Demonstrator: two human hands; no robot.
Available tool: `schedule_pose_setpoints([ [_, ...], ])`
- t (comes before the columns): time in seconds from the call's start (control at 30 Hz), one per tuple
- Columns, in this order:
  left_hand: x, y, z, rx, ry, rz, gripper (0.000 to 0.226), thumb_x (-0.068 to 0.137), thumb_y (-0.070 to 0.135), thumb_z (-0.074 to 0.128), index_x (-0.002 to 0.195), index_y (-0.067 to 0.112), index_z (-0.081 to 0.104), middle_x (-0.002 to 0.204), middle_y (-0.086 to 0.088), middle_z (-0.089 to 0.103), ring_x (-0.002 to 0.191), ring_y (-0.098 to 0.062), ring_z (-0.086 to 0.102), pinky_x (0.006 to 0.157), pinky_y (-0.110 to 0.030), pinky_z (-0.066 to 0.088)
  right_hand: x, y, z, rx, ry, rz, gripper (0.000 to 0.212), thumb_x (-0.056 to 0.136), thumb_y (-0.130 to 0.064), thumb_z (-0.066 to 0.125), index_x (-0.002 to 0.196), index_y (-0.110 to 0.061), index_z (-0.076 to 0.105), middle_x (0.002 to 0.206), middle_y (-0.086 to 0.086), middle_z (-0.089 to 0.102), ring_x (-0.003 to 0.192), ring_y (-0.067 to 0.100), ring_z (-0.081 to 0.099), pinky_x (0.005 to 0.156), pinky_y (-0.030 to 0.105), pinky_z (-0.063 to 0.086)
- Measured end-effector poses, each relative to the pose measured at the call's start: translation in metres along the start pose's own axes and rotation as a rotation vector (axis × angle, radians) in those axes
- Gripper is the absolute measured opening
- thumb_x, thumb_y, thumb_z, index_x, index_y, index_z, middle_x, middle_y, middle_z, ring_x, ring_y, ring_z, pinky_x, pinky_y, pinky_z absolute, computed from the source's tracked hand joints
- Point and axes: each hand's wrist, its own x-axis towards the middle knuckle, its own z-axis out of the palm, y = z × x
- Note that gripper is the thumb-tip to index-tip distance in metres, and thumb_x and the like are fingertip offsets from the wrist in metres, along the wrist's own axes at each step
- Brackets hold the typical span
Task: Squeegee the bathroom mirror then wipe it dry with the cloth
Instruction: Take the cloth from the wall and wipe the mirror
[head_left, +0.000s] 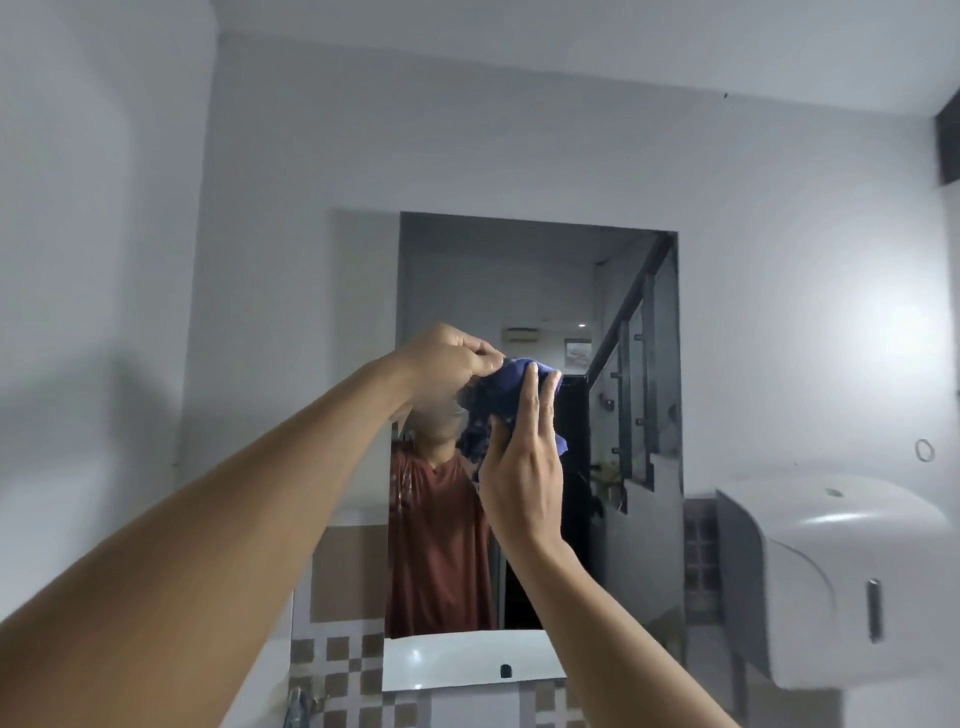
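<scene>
A rectangular bathroom mirror (519, 270) hangs on the white wall ahead. In front of its middle both my hands hold a bunched dark blue cloth (501, 389). My left hand (447, 358) pinches the cloth's top left edge with curled fingers. My right hand (524, 467) holds the cloth from the right, with its fingers lying along the fabric and its thumb tucked under it. No squeegee is in view. The mirror reflects a person in a rust-red shirt.
A white wall dispenser (831, 577) juts out at the right, close to the mirror's lower right corner. The white sink (467, 660) sits below the mirror, with a metal tap (304, 701) at lower left. Checkered tiles (343, 660) cover the lower wall.
</scene>
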Motion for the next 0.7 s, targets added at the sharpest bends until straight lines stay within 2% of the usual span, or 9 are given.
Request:
schedule_pose_setpoints([
  [0.07, 0.002, -0.005, 0.001, -0.151, 0.081, 0.034, 0.023, 0.099, 0.019, 0.057, 0.107, 0.014, 0.078, 0.096, -0.004, 0.077, 0.086, -0.017, 0.071, 0.066, -0.02, 0.053, 0.018, 0.002, 0.001, 0.021, 0.039, 0.017, 0.06, 0.103, -0.009, 0.045, 0.159, -0.021, 0.025, 0.168, 0.002, 0.017, 0.133, 0.03, 0.054, 0.084, 0.026, 0.049],
  [0.13, 0.012, -0.024, 0.0, -0.202, 0.301, 0.067, 0.024, 0.093, 0.027, 0.056, 0.101, 0.025, 0.079, 0.097, 0.002, 0.078, 0.096, -0.024, 0.072, 0.08, -0.035, 0.058, 0.037, -0.002, 0.002, 0.049, 0.086, 0.045, 0.056, 0.102, -0.003, 0.046, 0.155, -0.014, 0.034, 0.164, 0.007, 0.032, 0.136, 0.028, 0.052, 0.087, 0.018, 0.041],
  [0.2, 0.019, -0.048, -0.003, 0.038, 0.52, 0.111, 0.025, 0.094, 0.028, 0.054, 0.105, 0.027, 0.076, 0.104, 0.005, 0.077, 0.1, -0.021, 0.07, 0.092, -0.04, 0.056, 0.06, -0.009, 0.006, 0.068, 0.133, 0.024, 0.054, 0.101, -0.005, 0.046, 0.154, -0.012, 0.035, 0.159, 0.01, 0.04, 0.135, 0.029, 0.052, 0.09, 0.021, 0.042],
  [0.27, 0.02, -0.073, -0.004, 0.398, 0.66, 0.186, 0.026, 0.097, 0.026, 0.052, 0.115, 0.023, 0.071, 0.113, 0.002, 0.074, 0.106, -0.02, 0.067, 0.091, -0.039, 0.056, 0.087, -0.015, 0.013, -0.003, 0.18, -0.044, 0.055, 0.101, -0.01, 0.046, 0.154, -0.012, 0.035, 0.158, 0.01, 0.042, 0.138, 0.03, 0.05, 0.105, 0.041, 0.047],
  [0.33, 0.022, -0.091, -0.006, 0.66, 0.681, 0.287, 0.031, 0.096, 0.026, 0.053, 0.123, 0.019, 0.066, 0.121, 0.0, 0.069, 0.115, -0.021, 0.059, 0.091, -0.037, 0.054, 0.117, -0.02, 0.025, -0.141, 0.205, -0.103, 0.053, 0.101, -0.015, 0.047, 0.154, -0.014, 0.038, 0.161, 0.008, 0.038, 0.147, 0.029, 0.038, 0.117, 0.054, 0.033],
  [0.43, 0.027, -0.108, -0.002, 0.879, 0.591, 0.372, 0.042, 0.095, 0.03, 0.057, 0.134, 0.014, 0.056, 0.138, -0.004, 0.056, 0.129, -0.021, 0.048, 0.099, -0.037, 0.052, 0.158, -0.028, 0.043, -0.308, 0.159, -0.212, 0.052, 0.104, -0.02, 0.047, 0.154, -0.018, 0.037, 0.165, 0.007, 0.03, 0.153, 0.029, 0.023, 0.122, 0.061, 0.016],
  [0.57, 0.035, -0.119, 0.016, 0.987, 0.545, 0.482, 0.053, 0.095, 0.04, 0.054, 0.14, 0.011, 0.052, 0.148, -0.011, 0.05, 0.138, -0.025, 0.045, 0.111, -0.038, 0.045, 0.194, -0.031, 0.067, -0.513, 0.014, -0.404, 0.055, 0.101, -0.016, 0.052, 0.153, -0.018, 0.035, 0.166, 0.01, 0.025, 0.154, 0.035, 0.016, 0.118, 0.071, 0.009],
  [0.63, 0.039, -0.126, 0.021, 0.983, 0.576, 0.502, 0.057, 0.094, 0.044, 0.05, 0.14, 0.01, 0.052, 0.148, -0.012, 0.051, 0.137, -0.027, 0.047, 0.113, -0.038, 0.042, 0.203, -0.034, 0.078, -0.555, -0.055, -0.48, 0.057, 0.1, -0.013, 0.052, 0.154, -0.017, 0.034, 0.167, 0.011, 0.023, 0.155, 0.035, 0.015, 0.118, 0.072, 0.006],
  [0.7, 0.042, -0.131, 0.023, 0.98, 0.598, 0.499, 0.061, 0.093, 0.046, 0.046, 0.141, 0.009, 0.053, 0.147, -0.013, 0.052, 0.137, -0.028, 0.048, 0.112, -0.039, 0.041, 0.208, -0.04, 0.085, -0.533, -0.097, -0.522, 0.056, 0.101, -0.018, 0.048, 0.155, -0.018, 0.032, 0.167, 0.009, 0.021, 0.155, 0.033, 0.013, 0.119, 0.07, 0.003],
])
